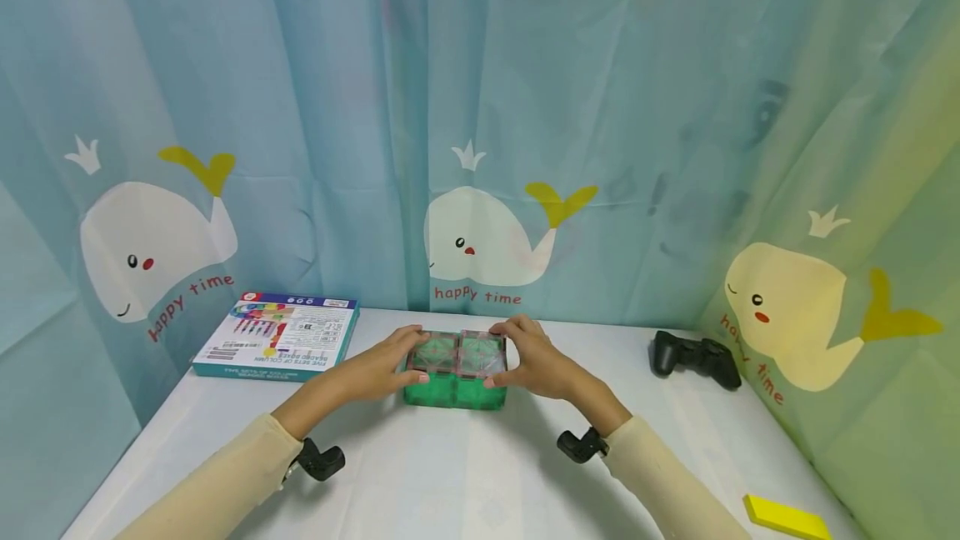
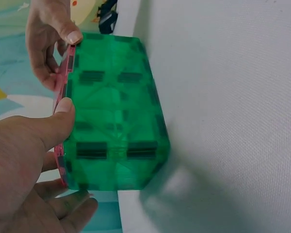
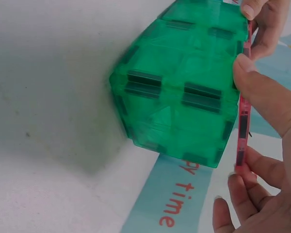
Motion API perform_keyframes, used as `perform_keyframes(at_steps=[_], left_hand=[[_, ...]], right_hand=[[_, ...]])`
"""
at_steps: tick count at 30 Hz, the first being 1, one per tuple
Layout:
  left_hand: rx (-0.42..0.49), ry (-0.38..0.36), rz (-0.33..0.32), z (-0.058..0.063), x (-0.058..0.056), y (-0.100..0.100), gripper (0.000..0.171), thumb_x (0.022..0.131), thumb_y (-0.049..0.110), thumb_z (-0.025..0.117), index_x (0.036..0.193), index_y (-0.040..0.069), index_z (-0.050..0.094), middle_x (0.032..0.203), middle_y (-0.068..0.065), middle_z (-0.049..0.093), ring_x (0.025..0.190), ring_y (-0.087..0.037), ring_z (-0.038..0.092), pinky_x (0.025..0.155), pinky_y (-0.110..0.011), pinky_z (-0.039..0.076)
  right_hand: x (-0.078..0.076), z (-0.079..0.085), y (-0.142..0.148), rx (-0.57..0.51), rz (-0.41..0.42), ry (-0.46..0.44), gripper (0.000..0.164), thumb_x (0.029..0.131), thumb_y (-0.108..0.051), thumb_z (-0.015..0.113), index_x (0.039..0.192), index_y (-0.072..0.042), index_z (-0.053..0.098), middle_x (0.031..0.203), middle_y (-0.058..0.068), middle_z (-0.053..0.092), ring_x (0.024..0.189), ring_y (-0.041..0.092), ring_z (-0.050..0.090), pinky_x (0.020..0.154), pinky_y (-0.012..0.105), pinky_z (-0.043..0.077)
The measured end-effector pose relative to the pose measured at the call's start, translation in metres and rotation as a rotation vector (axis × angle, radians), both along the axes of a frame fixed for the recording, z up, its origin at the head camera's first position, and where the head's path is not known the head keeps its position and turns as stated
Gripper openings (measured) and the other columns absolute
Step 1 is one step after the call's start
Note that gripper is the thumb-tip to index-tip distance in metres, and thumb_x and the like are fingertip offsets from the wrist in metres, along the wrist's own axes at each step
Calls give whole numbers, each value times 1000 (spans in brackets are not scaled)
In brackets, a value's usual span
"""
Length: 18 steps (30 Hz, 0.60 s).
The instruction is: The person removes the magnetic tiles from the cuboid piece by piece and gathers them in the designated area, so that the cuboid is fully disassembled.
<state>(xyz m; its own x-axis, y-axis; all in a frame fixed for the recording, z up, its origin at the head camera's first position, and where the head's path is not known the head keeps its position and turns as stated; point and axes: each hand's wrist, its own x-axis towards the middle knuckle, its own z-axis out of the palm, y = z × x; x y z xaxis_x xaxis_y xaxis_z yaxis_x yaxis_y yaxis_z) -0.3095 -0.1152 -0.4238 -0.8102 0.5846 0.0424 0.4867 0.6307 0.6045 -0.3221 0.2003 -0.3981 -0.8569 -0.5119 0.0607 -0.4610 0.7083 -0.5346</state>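
Observation:
A translucent green box of magnetic tiles [image 1: 455, 393] stands on the white table, topped by two pink magnetic tiles [image 1: 459, 354] side by side. My left hand [image 1: 380, 368] holds the left pink tile, thumb at its front edge and fingers around the side and back. On the opposite side, my right hand [image 1: 542, 363] grips the right pink tile the same way, its thumb [image 3: 246, 64] at the front edge. In the right wrist view the pink layer [image 3: 243, 127] lies along the green box's top edge, with a narrow gap showing near the right end.
A flat boxed bead set [image 1: 281, 336] lies at the back left of the table [image 1: 450, 473]. At the right are a black game controller [image 1: 696, 358] and, nearer, a yellow block [image 1: 786, 517]. A whale-print curtain [image 1: 360, 107] hangs behind the table and along its sides.

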Motion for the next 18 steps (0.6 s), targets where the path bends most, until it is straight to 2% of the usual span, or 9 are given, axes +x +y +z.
perform_keyframes(at_steps=[4,10,14,18], left_hand=[[-4,1,5,0,1,0,72,108,37,62,163,1,33,172,-26,19,158,-46,24,124,-63,29],[9,9,-5,0,2,0,71,108,35,62,162,0,33,171,-27,19,158,-46,24,124,-63,29],[11,4,-9,0,2,0,71,109,36,61,163,0,33,171,-27,18,158,-47,24,124,-63,29],[12,-9,-5,1,2,0,71,109,37,61,163,2,32,172,-26,17,158,-46,23,124,-63,29]], right_hand=[[2,-2,1,-9,21,50,79,85,-42,90,148,-10,54,137,8,48,129,28,41,104,54,43],[2,5,11,-92,32,15,79,87,-41,89,150,-9,53,139,11,46,132,31,44,105,56,47],[0,16,27,-130,3,17,77,88,-37,89,149,-9,52,135,12,46,127,32,49,98,50,51],[-2,26,52,-127,-31,37,77,88,-35,88,150,-8,51,133,15,46,124,37,49,94,46,49]])
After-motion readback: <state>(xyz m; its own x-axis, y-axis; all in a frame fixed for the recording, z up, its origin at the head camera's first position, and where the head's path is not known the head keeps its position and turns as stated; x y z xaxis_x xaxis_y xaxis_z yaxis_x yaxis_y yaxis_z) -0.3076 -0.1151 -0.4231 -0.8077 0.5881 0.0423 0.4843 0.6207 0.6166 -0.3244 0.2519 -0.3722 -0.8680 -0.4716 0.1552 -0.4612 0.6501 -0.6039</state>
